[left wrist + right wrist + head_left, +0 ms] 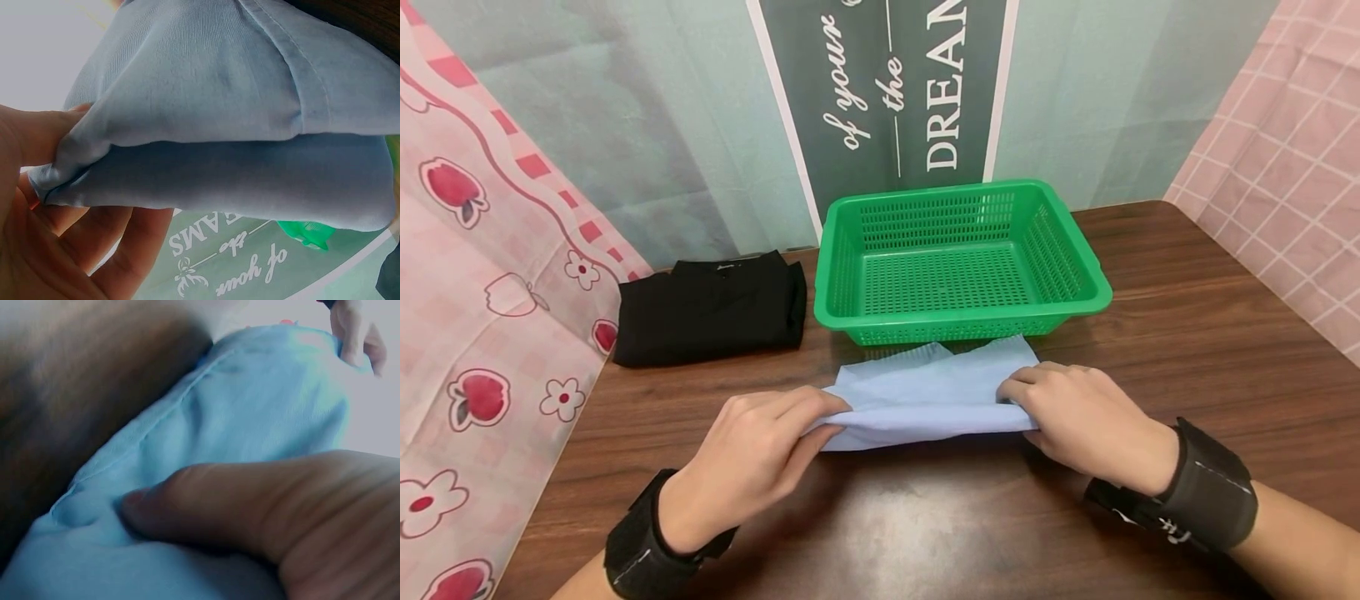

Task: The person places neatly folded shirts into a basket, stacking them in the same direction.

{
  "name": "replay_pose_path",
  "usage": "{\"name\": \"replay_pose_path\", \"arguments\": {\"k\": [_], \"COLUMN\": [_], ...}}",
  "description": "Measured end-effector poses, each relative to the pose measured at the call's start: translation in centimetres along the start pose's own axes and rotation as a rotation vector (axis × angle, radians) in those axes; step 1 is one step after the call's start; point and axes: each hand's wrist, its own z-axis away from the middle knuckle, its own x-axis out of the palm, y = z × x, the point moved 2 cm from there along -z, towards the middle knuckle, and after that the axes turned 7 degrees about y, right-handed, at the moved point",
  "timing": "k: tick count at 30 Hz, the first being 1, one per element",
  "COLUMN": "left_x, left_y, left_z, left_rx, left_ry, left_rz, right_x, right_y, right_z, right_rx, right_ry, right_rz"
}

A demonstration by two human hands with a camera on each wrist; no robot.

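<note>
A light blue folded garment (925,392) lies across the middle of the head view, its near edge raised in a long fold. My left hand (756,442) pinches the left end of this fold between thumb and fingers. At the opposite end my right hand (1090,421) grips the cloth, its fingers partly hidden behind the fold. The left wrist view shows cloth layers (206,100) with a stitched seam, thumb on one side and fingers on the other. In the right wrist view the thumb (200,503) presses into the cloth beside a stitched hem.
Just beyond the garment stands a green plastic basket (962,321) with perforated sides and nothing inside. A folded black garment (711,312) lies to its left on the dark wooden table (1157,350). Printed cloths hang around the back and sides.
</note>
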Motion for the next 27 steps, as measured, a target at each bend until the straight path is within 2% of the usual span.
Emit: {"name": "replay_pose_path", "arguments": {"k": [5, 9, 16, 23, 27], "left_x": [-0.3, -0.5, -0.9, -1.3, -1.4], "left_y": [-0.2, -0.3, -0.6, -0.9, -1.1], "left_z": [0.1, 0.1, 0.2, 0.4, 0.4], "left_rx": [-0.007, -0.024, -0.049, -0.128, -0.135], "left_ry": [0.001, 0.001, 0.003, -0.055, -0.08], "left_rz": [0.006, 0.013, 0.015, 0.066, 0.118], "right_x": [-0.9, -1.8, -3.3, -4.3, -4.6], "right_y": [0.9, 1.8, 3.0, 3.6, 4.1], "right_z": [-0.2, -0.3, -0.2, -0.1, 0.1], "right_rx": [0.038, 0.055, 0.075, 0.05, 0.014], "right_ry": [-0.056, -0.064, -0.02, 0.03, 0.097], "right_rz": [-0.015, -0.027, -0.038, -0.048, -0.053]}}
